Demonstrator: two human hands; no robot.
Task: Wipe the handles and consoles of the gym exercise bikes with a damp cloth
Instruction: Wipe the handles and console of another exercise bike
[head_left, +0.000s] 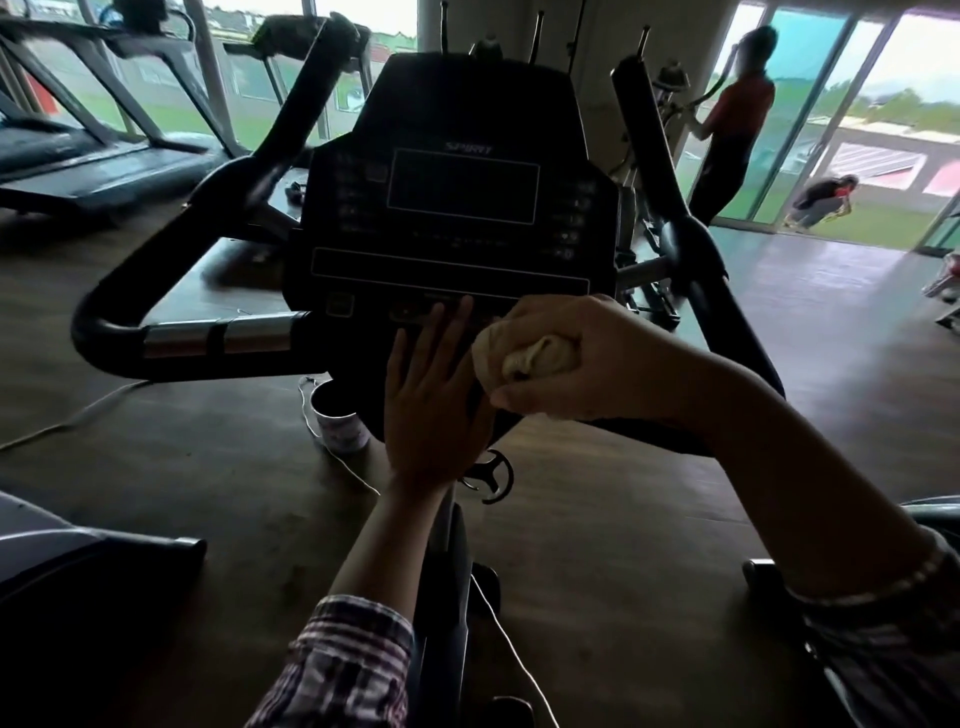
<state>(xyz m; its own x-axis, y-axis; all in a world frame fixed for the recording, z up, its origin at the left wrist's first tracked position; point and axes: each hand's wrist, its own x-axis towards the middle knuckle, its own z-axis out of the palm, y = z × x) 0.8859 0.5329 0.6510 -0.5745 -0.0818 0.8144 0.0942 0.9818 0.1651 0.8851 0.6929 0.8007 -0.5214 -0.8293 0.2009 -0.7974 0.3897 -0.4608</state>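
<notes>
The right grip (566, 358) is clenched around a bunched beige damp cloth (519, 356), held against the lower right edge of the black exercise-bike console (462, 208). The left grip (434, 400) is released, its straight fingers lying flat on the console's lower button panel just beside the cloth. The black looped handlebar with silver sensor bands (218, 332) extends to the left. A white mug (337, 423) stands on the dark wooden floor (156, 467) below the console.
</notes>
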